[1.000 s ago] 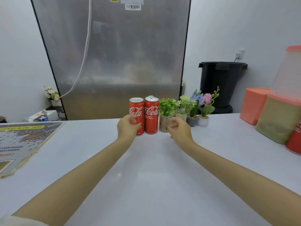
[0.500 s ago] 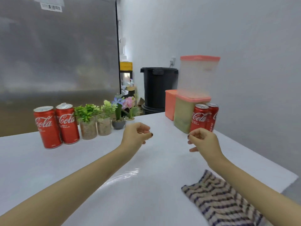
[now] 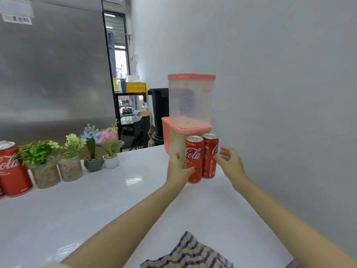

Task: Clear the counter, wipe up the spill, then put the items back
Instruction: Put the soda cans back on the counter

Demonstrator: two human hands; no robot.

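Note:
Two red cola cans stand side by side on the white counter (image 3: pixel 116 200) at the far right, against the wall. My left hand (image 3: pixel 178 172) wraps the left can (image 3: pixel 195 154), thumb across its front. My right hand (image 3: pixel 230 164) is open, its fingertips at the side of the right can (image 3: pixel 209 157). A striped cloth (image 3: pixel 190 252) lies crumpled at the near edge. Another red cola can (image 3: pixel 12 171) stands at the far left.
Two stacked clear containers with pink lids (image 3: pixel 191 101) and a pink box (image 3: pixel 165 132) stand just behind the two cans. Several small potted plants (image 3: pixel 70 159) line the back edge. A steel fridge (image 3: pixel 54 64) and a black bin (image 3: pixel 159 111) stand beyond the counter.
My view swung right from the left cans and plants. Both hands left those and reached forward to the two cans by the containers; my left hand closed on the left one.

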